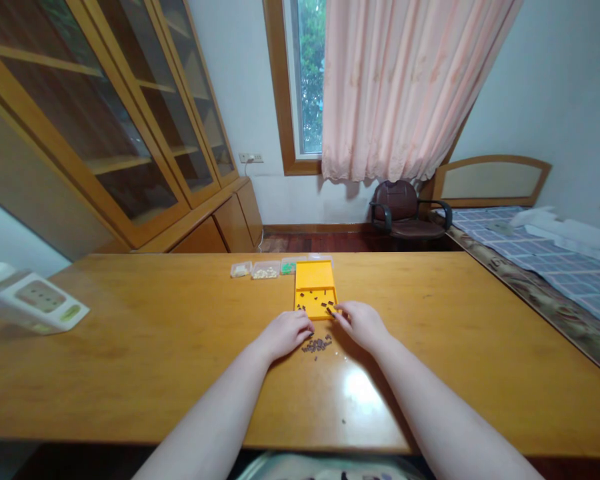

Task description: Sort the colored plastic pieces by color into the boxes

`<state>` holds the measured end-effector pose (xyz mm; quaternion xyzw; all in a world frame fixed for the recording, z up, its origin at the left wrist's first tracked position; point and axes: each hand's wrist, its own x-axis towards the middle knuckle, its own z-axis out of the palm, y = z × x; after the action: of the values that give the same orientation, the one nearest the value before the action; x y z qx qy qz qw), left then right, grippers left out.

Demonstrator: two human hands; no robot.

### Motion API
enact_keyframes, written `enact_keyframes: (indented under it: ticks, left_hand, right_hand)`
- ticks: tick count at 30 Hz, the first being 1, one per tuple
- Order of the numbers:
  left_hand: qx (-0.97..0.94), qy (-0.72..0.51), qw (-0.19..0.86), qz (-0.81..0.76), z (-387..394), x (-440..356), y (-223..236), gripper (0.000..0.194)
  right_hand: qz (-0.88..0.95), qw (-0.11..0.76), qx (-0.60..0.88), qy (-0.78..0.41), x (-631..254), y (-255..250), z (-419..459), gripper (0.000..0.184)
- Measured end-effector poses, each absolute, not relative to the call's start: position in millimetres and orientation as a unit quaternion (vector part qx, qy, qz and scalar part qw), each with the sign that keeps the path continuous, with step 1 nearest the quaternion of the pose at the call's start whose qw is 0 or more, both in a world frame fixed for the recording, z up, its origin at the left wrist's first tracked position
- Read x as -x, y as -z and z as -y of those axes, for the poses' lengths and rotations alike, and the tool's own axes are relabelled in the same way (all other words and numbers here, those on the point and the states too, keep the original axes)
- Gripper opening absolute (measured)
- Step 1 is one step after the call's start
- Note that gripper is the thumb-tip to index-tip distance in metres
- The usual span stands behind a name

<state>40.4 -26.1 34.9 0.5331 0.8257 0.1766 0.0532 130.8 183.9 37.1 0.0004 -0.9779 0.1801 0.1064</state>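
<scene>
An open yellow plastic box [315, 275] lies on the table, its lid folded back and several small dark brown pieces scattered in its tray. At the tray's front right corner is my right hand [364, 325], fingers pinched on a small dark brown piece [331, 311]. My left hand [287, 335] rests by the front left corner with its fingers curled together; what they hold, if anything, is too small to make out. Between the hands and nearer to me, a loose pile of small dark brown pieces [317, 345] lies on the tabletop.
Behind the box stand small clear containers, one with cream pieces [265, 272] and one with green pieces [288, 268]. A white appliance [40, 300] sits at the table's left. Beyond the wooden table [180, 373] are a brown chair [403, 210] and a bed [545, 247].
</scene>
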Motion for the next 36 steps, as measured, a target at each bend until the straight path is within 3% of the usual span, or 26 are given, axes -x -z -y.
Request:
enact_keyframes:
  ticks: [4,9,36]
  left_hand:
    - [-0.535,-0.188,0.085,-0.819,32.1,-39.7,-34.8,0.014]
    - [-0.531,-0.200,0.101,-0.817,35.2,-38.4,-35.0,0.016]
    - [-0.523,-0.178,0.113,-0.826,34.9,-43.3,-40.9,0.012]
  right_hand:
    - [0.978,0.008,-0.099,-0.181,-138.0,-37.5,-183.3,0.024]
    - [0.974,-0.022,-0.127,-0.184,-139.2,-32.2,-181.9,0.026]
    - [0.992,-0.009,-0.085,-0.088,-138.8,-39.3,-180.4,0.024]
